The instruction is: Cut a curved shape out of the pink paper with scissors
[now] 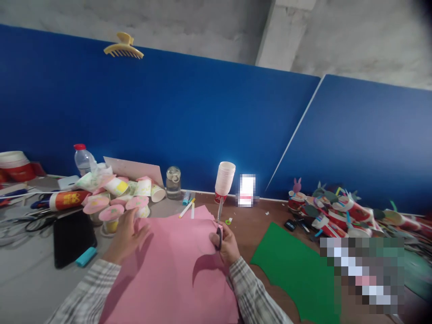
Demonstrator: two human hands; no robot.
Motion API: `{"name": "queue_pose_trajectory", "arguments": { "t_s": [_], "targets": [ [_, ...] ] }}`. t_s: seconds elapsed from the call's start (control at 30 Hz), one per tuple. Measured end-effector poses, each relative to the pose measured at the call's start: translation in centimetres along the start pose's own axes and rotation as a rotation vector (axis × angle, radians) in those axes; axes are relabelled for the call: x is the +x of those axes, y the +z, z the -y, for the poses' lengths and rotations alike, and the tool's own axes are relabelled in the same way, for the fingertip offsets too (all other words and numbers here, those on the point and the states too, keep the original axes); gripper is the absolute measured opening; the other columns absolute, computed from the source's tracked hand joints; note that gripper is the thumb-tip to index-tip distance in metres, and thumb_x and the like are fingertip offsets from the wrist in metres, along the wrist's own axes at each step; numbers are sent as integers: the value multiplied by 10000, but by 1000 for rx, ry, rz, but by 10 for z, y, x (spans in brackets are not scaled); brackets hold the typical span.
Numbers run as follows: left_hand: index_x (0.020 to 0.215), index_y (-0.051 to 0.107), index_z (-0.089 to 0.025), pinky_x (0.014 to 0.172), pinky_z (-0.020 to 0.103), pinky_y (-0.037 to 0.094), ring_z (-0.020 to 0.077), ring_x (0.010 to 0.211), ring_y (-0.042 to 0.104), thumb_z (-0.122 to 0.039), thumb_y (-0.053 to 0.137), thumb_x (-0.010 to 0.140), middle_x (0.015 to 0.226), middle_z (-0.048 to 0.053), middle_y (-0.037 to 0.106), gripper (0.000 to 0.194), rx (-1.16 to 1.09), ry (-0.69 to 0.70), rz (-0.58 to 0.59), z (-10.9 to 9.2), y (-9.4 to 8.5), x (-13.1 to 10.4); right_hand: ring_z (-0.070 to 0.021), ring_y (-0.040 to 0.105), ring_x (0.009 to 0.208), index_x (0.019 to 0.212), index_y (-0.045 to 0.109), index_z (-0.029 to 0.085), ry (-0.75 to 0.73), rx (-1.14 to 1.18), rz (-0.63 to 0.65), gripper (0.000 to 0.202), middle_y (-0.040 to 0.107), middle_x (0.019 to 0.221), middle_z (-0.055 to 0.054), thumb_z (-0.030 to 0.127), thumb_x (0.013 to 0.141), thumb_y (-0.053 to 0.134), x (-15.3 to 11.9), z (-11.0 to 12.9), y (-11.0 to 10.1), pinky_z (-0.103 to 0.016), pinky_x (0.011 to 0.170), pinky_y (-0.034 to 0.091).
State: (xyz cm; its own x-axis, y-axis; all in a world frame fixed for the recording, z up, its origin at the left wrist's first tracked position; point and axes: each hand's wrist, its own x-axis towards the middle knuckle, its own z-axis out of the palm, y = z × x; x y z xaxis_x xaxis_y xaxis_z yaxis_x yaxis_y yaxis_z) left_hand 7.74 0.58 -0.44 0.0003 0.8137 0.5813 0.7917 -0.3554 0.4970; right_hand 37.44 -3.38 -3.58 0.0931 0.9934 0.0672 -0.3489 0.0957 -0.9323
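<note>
A large sheet of pink paper (165, 274) lies in front of me, other pink paper showing at its edges. My left hand (130, 236) is at the sheet's upper left, its fingers stretched apart and casting a shadow on the pink. At the right edge, my right hand (231, 247) is closed around the dark handles of a pair of scissors (220, 213), whose blades point up and away from me. A curved dark shadow falls on the paper beside that hand. I cannot tell whether the blades touch the paper.
Decorated paper cups (111, 212) crowd the left, near a black tablet-like slab (74, 238) and a cyan marker (86, 256). Behind stand a glass jar (173, 182) and stacked white cups (225, 177). Green sheet (290, 270) and a heap of cup crafts (337, 213) occupy the right.
</note>
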Motion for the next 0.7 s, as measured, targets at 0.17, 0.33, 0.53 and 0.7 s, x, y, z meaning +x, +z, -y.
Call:
{"name": "queue_pose_trajectory", "arguments": {
  "t_s": [0.17,0.33,0.53,0.7],
  "targets": [
    [1242,317,-275,1036,545,162,357,1265,211,-594,533,580,1351,105,373,766,152,157,104,-34,-3,-1,-78,447,419,820,629,214,71,82,42,416,540,532,74,348,454,775,-3,13,-2,-178,420,387],
    [1160,427,-355,1035,599,8,327,1198,358,-566,521,631,1218,47,555,578,56,221,365,-87,18,-6,-53,392,378,794,637,219,78,69,29,410,521,480,97,297,427,802,-1,13,-4,-147,380,341],
    [868,612,-277,915,509,335,257,814,591,-366,515,691,803,26,702,221,-165,-24,556,-94,58,-9,-52,379,386,818,664,205,46,-15,12,392,524,480,91,243,455,804,1,8,-8,-142,371,314],
    [690,597,-221,557,292,425,176,582,530,-390,517,682,599,-25,606,187,-429,-62,649,-70,50,1,-113,503,559,850,670,220,-4,-22,32,412,608,674,28,423,501,755,1,10,-14,-184,500,406]
  ]
}}
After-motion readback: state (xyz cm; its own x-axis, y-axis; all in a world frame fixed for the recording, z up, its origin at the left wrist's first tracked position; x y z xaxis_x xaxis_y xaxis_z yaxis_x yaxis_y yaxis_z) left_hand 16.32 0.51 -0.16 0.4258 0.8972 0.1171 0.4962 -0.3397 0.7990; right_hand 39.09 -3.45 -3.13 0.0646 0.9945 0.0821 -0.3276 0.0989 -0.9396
